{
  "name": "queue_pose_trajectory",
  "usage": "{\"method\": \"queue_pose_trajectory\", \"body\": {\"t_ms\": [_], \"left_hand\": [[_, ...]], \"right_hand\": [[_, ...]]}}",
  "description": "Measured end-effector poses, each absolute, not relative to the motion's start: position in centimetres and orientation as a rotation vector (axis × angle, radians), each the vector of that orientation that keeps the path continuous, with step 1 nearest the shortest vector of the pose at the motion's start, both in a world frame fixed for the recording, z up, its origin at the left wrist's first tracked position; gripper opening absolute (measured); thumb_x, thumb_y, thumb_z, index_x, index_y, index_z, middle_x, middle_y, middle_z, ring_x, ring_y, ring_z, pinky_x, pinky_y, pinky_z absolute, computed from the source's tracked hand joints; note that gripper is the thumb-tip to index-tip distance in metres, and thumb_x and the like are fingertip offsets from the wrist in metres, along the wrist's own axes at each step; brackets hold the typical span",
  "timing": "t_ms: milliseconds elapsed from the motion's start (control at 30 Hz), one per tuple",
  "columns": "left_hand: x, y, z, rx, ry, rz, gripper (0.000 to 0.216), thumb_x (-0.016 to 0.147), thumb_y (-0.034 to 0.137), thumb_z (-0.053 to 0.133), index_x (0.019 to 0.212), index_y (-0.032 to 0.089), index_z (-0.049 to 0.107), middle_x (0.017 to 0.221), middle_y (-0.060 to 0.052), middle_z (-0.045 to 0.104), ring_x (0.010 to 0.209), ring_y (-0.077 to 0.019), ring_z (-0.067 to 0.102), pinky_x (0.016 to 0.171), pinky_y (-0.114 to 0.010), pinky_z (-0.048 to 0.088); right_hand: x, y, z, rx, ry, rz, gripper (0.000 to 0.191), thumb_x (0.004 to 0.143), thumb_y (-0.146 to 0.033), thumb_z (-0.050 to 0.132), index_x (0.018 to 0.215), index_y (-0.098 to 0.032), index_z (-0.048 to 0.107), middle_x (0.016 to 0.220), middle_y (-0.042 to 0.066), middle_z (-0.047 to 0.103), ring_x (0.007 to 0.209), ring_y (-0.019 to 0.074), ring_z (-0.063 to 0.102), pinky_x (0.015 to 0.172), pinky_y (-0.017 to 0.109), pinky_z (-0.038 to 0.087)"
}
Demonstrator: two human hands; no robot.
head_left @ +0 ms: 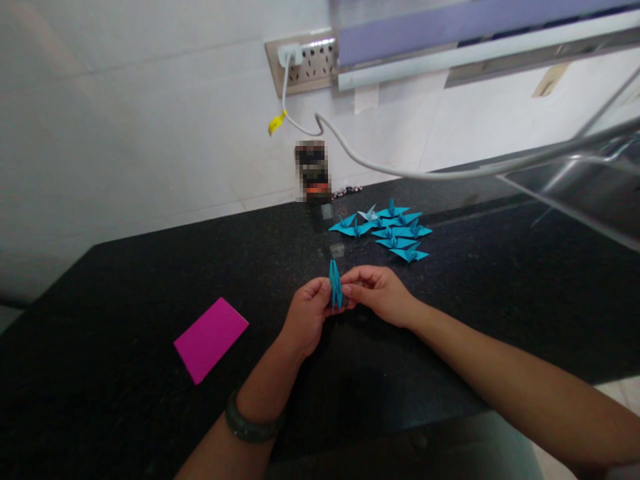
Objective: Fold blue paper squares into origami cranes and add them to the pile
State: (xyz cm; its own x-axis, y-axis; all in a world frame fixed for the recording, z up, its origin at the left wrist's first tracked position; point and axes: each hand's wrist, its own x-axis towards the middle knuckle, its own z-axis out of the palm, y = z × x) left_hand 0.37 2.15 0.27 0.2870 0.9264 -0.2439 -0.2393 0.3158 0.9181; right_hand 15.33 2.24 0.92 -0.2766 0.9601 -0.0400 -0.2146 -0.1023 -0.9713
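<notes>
A narrow, folded blue origami paper [335,285] stands upright between my two hands, just above the black counter. My left hand [309,310] pinches its left side with the thumb in front. From the other side, my right hand [377,292] has thumb and fingertips closed on the paper's right edge. The fingers behind the paper are partly hidden. Beyond my hands sits a group of several blue paper cranes [411,254], wings spread, with one paler crane [369,213] among them.
On the left of the black counter [125,320] lies a pink rectangular pad [211,340]. A pixelated dark object [313,172] leans by the wall. A white cable [380,165] runs from the wall socket [305,63] across to the right. A beaded string [347,192] lies near the wall.
</notes>
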Motion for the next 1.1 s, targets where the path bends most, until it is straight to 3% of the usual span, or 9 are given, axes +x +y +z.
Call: {"method": "queue_pose_trajectory", "body": {"t_ms": [267,467,633,733,1000,1100], "left_hand": [[0.2,2.3,0.0,1.166,1.062,1.011,0.024,0.076,0.038,0.06,0.069,0.015,0.06,0.06,0.002,0.056,0.058,-0.0101,0.051,0.061,-0.024,0.045],[0.3,2.3,-0.1,1.246,1.133,1.129,0.017,0.071,0.029,0.065,0.083,0.017,0.062,0.069,0.001,0.062,0.063,-0.0121,0.056,0.062,-0.024,0.045],[0.2,2.1,0.3,1.506,1.272,1.144,0.012,0.073,0.027,0.063,0.07,0.015,0.066,0.068,-0.001,0.063,0.066,-0.0133,0.057,0.064,-0.024,0.045],[0.3,1.9,0.7,1.49,1.24,1.106,0.017,0.069,0.03,0.066,0.077,0.015,0.068,0.075,-0.003,0.067,0.07,-0.0154,0.06,0.066,-0.025,0.046],[-0.1,2.4,-0.2,1.358,1.135,1.08,0.014,0.073,0.028,0.064,0.08,0.017,0.068,0.072,-0.002,0.068,0.066,-0.0146,0.061,0.065,-0.026,0.047],[-0.2,2.5,-0.3,1.461,1.116,1.116,0.013,0.074,0.026,0.063,0.081,0.017,0.069,0.079,-0.003,0.069,0.073,-0.016,0.062,0.072,-0.029,0.047]], "right_hand": [[15.3,2.4,0.0,-1.144,-1.374,1.284,0.014,0.067,-0.027,0.063,0.072,-0.014,0.061,0.056,-0.003,0.057,0.047,0.0069,0.048,0.047,0.021,0.039],[15.3,2.3,-0.4,-1.159,-1.478,1.13,0.017,0.071,-0.032,0.059,0.069,-0.016,0.057,0.057,-0.002,0.053,0.049,0.0086,0.046,0.046,0.021,0.037],[15.3,2.0,0.1,-1.21,-1.576,0.845,0.013,0.072,-0.027,0.057,0.065,-0.016,0.056,0.059,-0.001,0.052,0.052,0.0085,0.045,0.048,0.02,0.035],[15.5,2.0,0.1,-1.221,-1.624,0.744,0.012,0.074,-0.025,0.057,0.065,-0.016,0.057,0.059,-0.001,0.053,0.054,0.0088,0.046,0.049,0.021,0.035],[15.7,2.3,-0.1,-1.134,-1.528,1.069,0.016,0.074,-0.029,0.058,0.083,-0.015,0.059,0.065,0.0,0.057,0.055,0.0097,0.051,0.052,0.022,0.042],[15.7,2.4,-0.1,-1.121,-1.575,1.025,0.023,0.073,-0.025,0.059,0.094,-0.015,0.061,0.071,0.0,0.057,0.059,0.0099,0.052,0.055,0.023,0.043]]}}
